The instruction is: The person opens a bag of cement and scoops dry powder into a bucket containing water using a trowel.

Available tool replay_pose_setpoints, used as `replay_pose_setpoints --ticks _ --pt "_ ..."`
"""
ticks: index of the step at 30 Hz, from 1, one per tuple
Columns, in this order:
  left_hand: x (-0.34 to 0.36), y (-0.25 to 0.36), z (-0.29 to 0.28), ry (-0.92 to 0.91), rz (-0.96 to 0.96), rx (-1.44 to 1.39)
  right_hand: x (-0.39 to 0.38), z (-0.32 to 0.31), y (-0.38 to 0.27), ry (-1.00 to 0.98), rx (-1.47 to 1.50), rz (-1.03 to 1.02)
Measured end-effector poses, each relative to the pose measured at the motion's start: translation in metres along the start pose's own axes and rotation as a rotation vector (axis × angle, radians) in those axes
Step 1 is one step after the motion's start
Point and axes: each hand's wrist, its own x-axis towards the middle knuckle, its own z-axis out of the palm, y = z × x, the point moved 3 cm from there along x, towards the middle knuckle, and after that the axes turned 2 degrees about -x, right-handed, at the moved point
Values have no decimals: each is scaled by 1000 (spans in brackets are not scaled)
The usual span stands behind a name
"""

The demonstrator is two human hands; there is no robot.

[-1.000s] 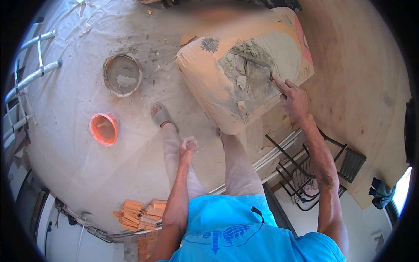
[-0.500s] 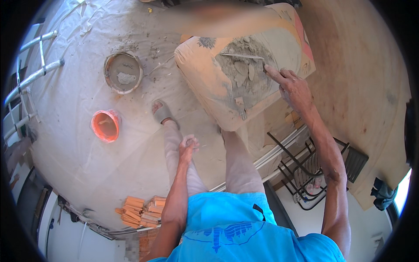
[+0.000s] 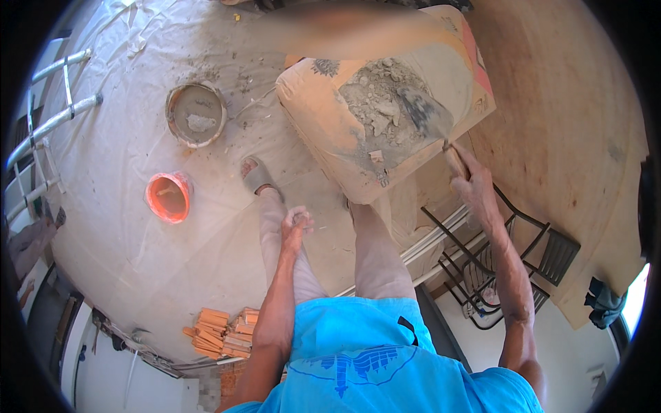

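My right hand (image 3: 475, 182) grips a trowel (image 3: 425, 113) by its wooden handle. The flat, smeared blade lies over the torn-open bag (image 3: 313, 113), at the right side of the grey lumpy cement powder (image 3: 375, 103) inside it. A small reddish chip (image 3: 376, 156) rests near the powder's lower edge. Loosely curled in front of my left leg, my left hand (image 3: 296, 224) touches no tool, and I see nothing in its fingers. To the left stand a round bucket (image 3: 170, 124) with grey wet mix and a pale lump, and an orange bucket (image 3: 167, 197) holding murky liquid.
Plastic sheeting (image 3: 124, 227) covers the floor. At lower left are stacked orange clay pieces (image 3: 220, 332); a metal ladder-like frame (image 3: 51, 131) stands further left. Near my right arm is a black metal chair (image 3: 558, 256), beside pale rails (image 3: 441, 237) and a wooden board (image 3: 558, 138).
My right hand has drawn back toward me and right with the trowel. Its blade, seen edge-on before, now shows its flat face. The left hand has barely moved.
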Motion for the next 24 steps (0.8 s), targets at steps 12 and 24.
replay_pose_setpoints --ticks 12,24 --pt "-11 63 -18 -66 94 12 -51 62 -54 -171 706 443" --pt "-11 106 -48 -70 107 -85 -109 69 -66 -195 805 573"
